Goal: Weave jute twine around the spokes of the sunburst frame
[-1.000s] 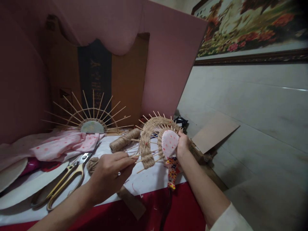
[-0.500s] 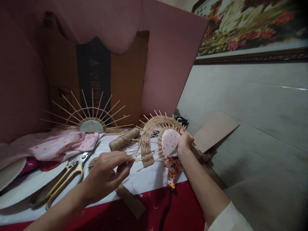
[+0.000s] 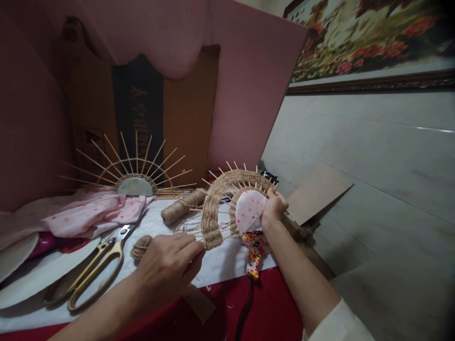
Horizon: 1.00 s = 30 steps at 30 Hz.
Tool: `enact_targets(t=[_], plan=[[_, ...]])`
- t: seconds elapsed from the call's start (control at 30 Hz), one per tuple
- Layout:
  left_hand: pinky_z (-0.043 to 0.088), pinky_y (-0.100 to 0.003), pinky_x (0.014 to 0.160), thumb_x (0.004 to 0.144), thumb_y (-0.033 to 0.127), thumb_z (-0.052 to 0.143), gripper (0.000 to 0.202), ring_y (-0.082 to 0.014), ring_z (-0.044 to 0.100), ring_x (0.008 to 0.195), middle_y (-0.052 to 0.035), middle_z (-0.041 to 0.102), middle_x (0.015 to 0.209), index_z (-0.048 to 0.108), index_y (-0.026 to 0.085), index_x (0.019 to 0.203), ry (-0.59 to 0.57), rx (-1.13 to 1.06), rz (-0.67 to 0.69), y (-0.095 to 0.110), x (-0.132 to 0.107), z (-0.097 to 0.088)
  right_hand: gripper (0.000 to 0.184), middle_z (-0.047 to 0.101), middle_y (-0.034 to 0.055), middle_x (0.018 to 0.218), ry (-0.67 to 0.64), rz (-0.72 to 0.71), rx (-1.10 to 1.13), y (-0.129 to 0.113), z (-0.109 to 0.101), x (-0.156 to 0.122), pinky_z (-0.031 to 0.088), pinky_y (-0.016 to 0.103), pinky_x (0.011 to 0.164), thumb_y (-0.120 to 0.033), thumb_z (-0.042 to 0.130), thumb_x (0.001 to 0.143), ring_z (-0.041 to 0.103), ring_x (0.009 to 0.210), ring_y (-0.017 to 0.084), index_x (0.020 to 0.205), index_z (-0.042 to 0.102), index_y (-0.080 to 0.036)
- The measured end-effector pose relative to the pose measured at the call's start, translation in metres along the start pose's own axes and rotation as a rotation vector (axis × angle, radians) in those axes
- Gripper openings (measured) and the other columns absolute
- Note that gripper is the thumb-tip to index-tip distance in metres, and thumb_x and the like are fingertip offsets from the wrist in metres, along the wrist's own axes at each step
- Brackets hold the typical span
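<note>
My right hand [image 3: 275, 208] is closed round the right side of a half-round woven fan [image 3: 212, 213], holding it up above the table. The fan has thin sticks spreading from a pink dotted cloth centre [image 3: 250, 210], with two bands of jute weave. My left hand [image 3: 170, 265] pinches at the lower left end of the outer band, seemingly on jute twine; the fingertips mostly hide it. Loose strands lie behind the band. Beside the left hand is a small ball of twine [image 3: 141, 248], and a larger twine roll [image 3: 183, 206] lies farther back. Below the fan hangs a flower-patterned cloth piece [image 3: 253, 255].
Large scissors [image 3: 115, 253] lie at the left beside dotted pink cloth [image 3: 92, 213]. A second stick frame [image 3: 135, 184] stands at the back before a cardboard box [image 3: 190, 118]. A black cable [image 3: 245, 308] crosses the red cloth [image 3: 273, 308] in front.
My left hand has moved slightly right and down, up to the band's lower end. The fan has shifted and tilted a little to the left; my right hand keeps its hold.
</note>
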<state>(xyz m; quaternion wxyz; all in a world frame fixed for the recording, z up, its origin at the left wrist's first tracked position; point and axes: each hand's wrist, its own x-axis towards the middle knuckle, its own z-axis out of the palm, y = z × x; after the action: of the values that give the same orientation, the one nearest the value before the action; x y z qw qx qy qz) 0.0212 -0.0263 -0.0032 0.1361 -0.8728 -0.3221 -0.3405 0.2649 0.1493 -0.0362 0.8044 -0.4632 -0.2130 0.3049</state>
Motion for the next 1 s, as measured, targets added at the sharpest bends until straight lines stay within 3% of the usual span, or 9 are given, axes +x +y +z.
enact_targets(t=[0.27, 0.5, 0.83, 1.0], plan=[[0.037, -0.028, 0.043, 0.081, 0.006, 0.049, 0.014, -0.0157, 0.052, 0.047, -0.0009, 0.057, 0.056, 0.059, 0.015, 0.076, 0.033, 0.063, 0.047, 0.001, 0.000, 0.000, 0.021, 0.056, -0.0029, 0.062, -0.007, 0.004, 0.013, 0.001, 0.001, -0.003, 0.049, 0.027, 0.062, -0.031, 0.066, 0.066, 0.056, 0.061, 0.013, 0.073, 0.058, -0.012], [0.039, -0.028, 0.045, 0.081, 0.006, 0.050, 0.013, -0.0155, 0.054, 0.049, -0.0015, 0.059, 0.059, 0.061, 0.014, 0.080, 0.056, 0.060, 0.018, -0.004, 0.000, -0.002, 0.015, 0.055, -0.0044, 0.057, 0.009, 0.050, -0.012, -0.001, -0.002, -0.003, 0.050, 0.025, 0.058, -0.025, 0.066, 0.066, 0.057, 0.059, 0.012, 0.068, 0.057, -0.013], [0.041, -0.023, 0.050, 0.084, 0.007, 0.051, 0.014, -0.0111, 0.054, 0.051, 0.0003, 0.060, 0.059, 0.063, 0.013, 0.089, 0.070, -0.153, -0.116, -0.008, -0.001, -0.001, 0.007, 0.053, -0.0051, 0.051, 0.059, 0.177, -0.027, 0.003, -0.004, 0.000, 0.051, 0.023, 0.053, -0.014, 0.064, 0.067, 0.056, 0.053, 0.012, 0.066, 0.057, -0.013], [0.039, -0.020, 0.051, 0.086, 0.012, 0.052, 0.011, -0.0092, 0.053, 0.052, 0.0016, 0.059, 0.059, 0.062, 0.015, 0.084, 0.038, -0.307, -0.184, -0.006, -0.002, -0.001, 0.011, 0.055, -0.0038, 0.049, -0.039, 0.231, -0.009, 0.012, -0.006, -0.006, 0.052, 0.024, 0.050, -0.017, 0.066, 0.067, 0.057, 0.050, 0.013, 0.066, 0.055, -0.014]])
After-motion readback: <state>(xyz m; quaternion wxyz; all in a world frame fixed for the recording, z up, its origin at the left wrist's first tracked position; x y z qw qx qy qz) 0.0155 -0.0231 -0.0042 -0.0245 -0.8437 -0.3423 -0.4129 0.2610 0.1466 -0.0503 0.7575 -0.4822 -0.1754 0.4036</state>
